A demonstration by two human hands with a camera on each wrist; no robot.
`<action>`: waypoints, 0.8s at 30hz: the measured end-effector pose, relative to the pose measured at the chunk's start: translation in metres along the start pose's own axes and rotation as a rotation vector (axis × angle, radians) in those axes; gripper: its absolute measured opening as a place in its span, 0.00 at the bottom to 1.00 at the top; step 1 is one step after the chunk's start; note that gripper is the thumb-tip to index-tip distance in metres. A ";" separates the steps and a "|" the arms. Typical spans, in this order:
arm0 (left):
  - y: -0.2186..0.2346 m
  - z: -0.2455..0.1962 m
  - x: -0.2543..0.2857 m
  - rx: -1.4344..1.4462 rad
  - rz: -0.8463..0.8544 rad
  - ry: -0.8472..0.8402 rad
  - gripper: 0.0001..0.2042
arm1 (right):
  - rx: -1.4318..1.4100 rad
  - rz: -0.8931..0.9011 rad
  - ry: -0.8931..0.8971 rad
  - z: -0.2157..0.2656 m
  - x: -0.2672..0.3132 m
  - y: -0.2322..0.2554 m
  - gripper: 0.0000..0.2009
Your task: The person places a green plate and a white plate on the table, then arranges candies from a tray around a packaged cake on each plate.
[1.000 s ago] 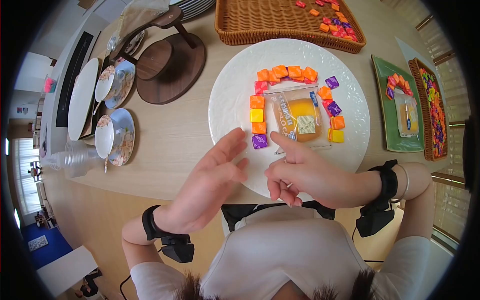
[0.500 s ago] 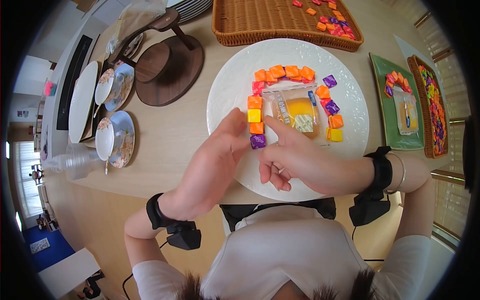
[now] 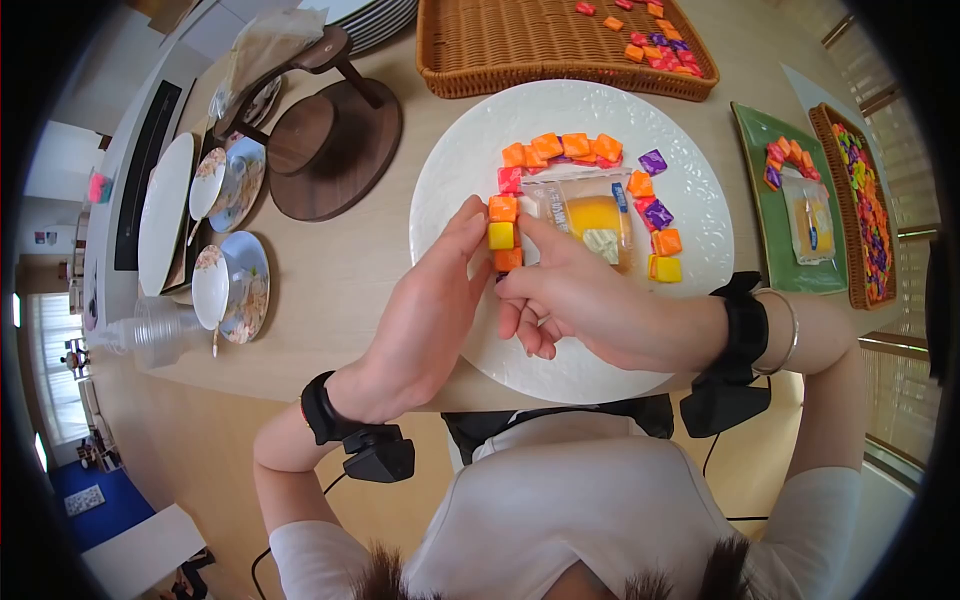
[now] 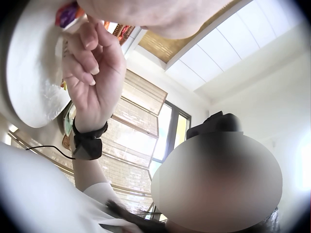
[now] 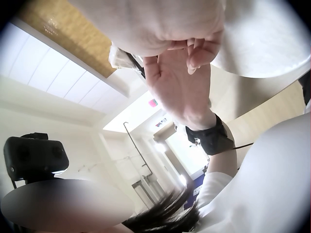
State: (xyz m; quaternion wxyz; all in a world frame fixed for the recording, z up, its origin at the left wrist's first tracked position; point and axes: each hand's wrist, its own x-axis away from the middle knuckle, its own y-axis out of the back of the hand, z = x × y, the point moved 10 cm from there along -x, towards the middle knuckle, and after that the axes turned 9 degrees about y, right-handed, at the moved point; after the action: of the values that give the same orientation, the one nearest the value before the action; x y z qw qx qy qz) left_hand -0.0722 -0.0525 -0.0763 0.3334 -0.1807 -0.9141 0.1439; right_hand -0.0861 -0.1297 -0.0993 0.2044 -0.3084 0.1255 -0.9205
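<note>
On a large white plate (image 3: 455,165), wrapped square candies form an arch around a bagged cake (image 3: 598,215). My left hand (image 3: 415,315), fingers fairly straight, lies along the outer side of the left candy column. Its fingertips are right beside an orange candy (image 3: 502,208) and a yellow candy (image 3: 501,236). From the inner side, my right hand (image 3: 600,315) reaches in with index finger and thumb extended, its other fingers loosely curled. The column's lower end, with a purple candy, is mostly hidden between the hands. On the plate's right side, a yellow candy (image 3: 665,268) ends the other column.
Behind the plate stands a wicker tray (image 3: 480,80) with loose candies. To the right are a green plate (image 3: 750,150) with a similar arrangement and a candy-filled basket (image 3: 860,200). A dark wooden stand (image 3: 365,170), floral cups and saucers (image 3: 245,290) and plastic cups (image 3: 160,325) occupy the left.
Both hands have moved up the plate and closer together, one on each side of the left candy column. The lowest purple candy has become mostly covered.
</note>
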 end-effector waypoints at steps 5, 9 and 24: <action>0.005 0.006 0.002 0.022 -0.054 0.021 0.32 | -0.044 0.041 0.008 -0.001 0.011 -0.002 0.42; 0.029 -0.002 0.015 0.020 -0.092 -0.135 0.32 | 0.089 0.191 0.111 0.029 0.058 -0.009 0.31; -0.027 -0.003 0.076 -1.100 -0.223 -0.699 0.21 | 1.357 -0.178 0.902 0.123 0.038 0.136 0.06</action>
State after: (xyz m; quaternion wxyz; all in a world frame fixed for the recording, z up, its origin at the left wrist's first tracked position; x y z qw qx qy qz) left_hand -0.1300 -0.0438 -0.0214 -0.1109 -0.1716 -0.9220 -0.3289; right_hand 0.0036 -0.2804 -0.0328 0.2027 0.2735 -0.4137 -0.8444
